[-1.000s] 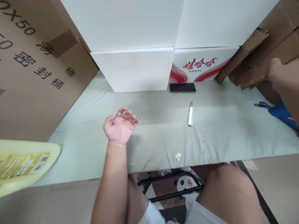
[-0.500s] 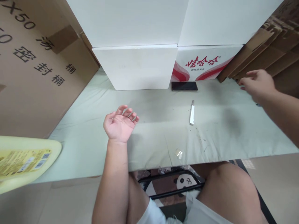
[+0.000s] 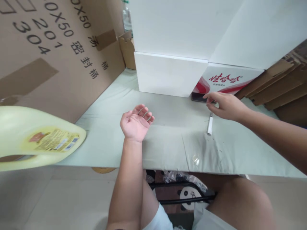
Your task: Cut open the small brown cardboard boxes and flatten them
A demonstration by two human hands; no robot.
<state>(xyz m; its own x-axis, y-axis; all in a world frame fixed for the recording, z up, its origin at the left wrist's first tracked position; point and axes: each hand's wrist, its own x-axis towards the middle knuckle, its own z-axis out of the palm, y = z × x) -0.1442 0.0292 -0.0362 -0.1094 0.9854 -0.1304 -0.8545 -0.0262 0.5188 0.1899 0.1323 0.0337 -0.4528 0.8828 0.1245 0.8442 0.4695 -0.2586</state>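
My left hand [image 3: 136, 124] is palm up above the table, its fingers loosely curled and apart with nothing in them. To the right, my right hand [image 3: 223, 105] hangs over the back of the table, thumb and fingers apart, and I see nothing in its grip. Its fingertips overlap the view of a black smartphone [image 3: 198, 97], which lies against the boxes; whether they touch it I cannot tell. Just below that hand lies a slim white box cutter [image 3: 210, 125] with a metal tip. A small clear scrap [image 3: 196, 159] sits near the table's front edge.
White boxes [image 3: 168, 75] stand at the back, beside a red-and-white printed carton [image 3: 223, 79]. A large brown carton [image 3: 64, 80] and a pale yellow jug [image 3: 43, 137] are at left. Folded cardboard [image 3: 275, 83] leans at right. The table [image 3: 165, 143] has a pale green cloth.
My right hand has swung left from the far right to near the phone and box cutter. My left hand keeps its pose. The view has turned left, showing more of the brown carton and jug.
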